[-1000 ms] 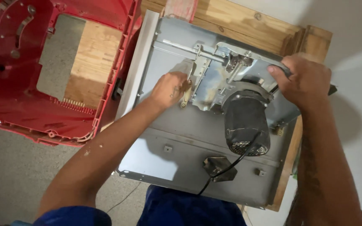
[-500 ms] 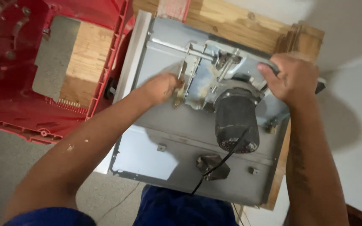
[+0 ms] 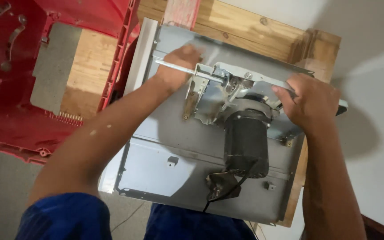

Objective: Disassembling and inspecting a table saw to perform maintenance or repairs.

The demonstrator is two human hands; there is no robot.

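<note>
A grey sheet-metal panel (image 3: 187,146) lies flat on a wooden frame (image 3: 245,26). On it sits a silver bracket assembly (image 3: 227,84) with a dark cylindrical motor (image 3: 246,142) and a black cable (image 3: 227,191). My left hand (image 3: 178,64) grips the threaded steel rod (image 3: 165,63) that sticks out of the bracket's left side. Over at the bracket's right end, my right hand (image 3: 310,102) is closed around its edge.
A red plastic housing (image 3: 10,80) lies at the left, partly over a wooden board (image 3: 83,75). A pale floor (image 3: 378,133) shows at the right. My blue trousers (image 3: 178,224) are at the bottom edge.
My left hand has moved up and left from the bracket's hanging plate to the rod. The bracket assembly with the motor looks lifted and shifted. My right hand keeps its hold on the right end.
</note>
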